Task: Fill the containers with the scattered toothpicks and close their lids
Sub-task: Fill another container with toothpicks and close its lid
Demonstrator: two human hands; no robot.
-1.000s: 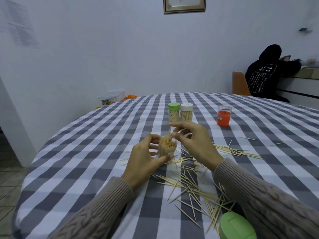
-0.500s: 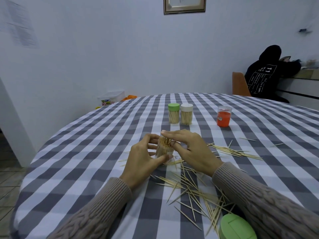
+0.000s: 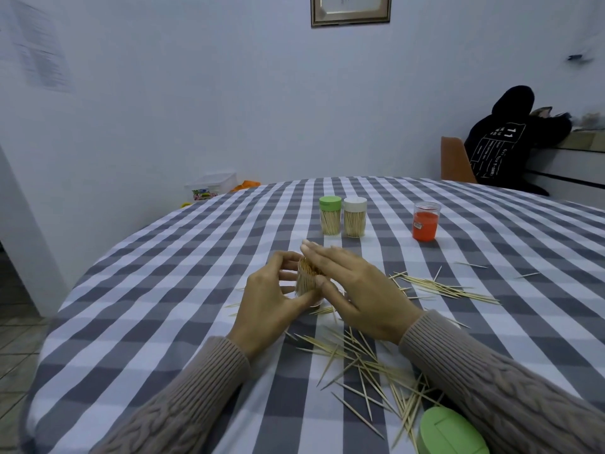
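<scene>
A clear open container packed with toothpicks stands tilted toward the left on the checked tablecloth. My left hand grips its side, fingers and thumb curled round it. Over its top lies my right hand, fingers straight and flat on the toothpick tips. Loose toothpicks lie scattered in front of my hands, and a second loose bunch of toothpicks lies to the right. A green lid lies at the near edge. Two closed filled containers stand behind, one with a green cap, one with a white cap.
An open container, red inside, stands at the back right of the table. Behind the table's far right side are a chair and a person in a black hoodie. A plastic box sits by the wall beyond the table.
My right hand, earlier pinching toothpicks upright above the container, has lowered and flattened over its top. The container has tipped a little. My left hand keeps its grip.
</scene>
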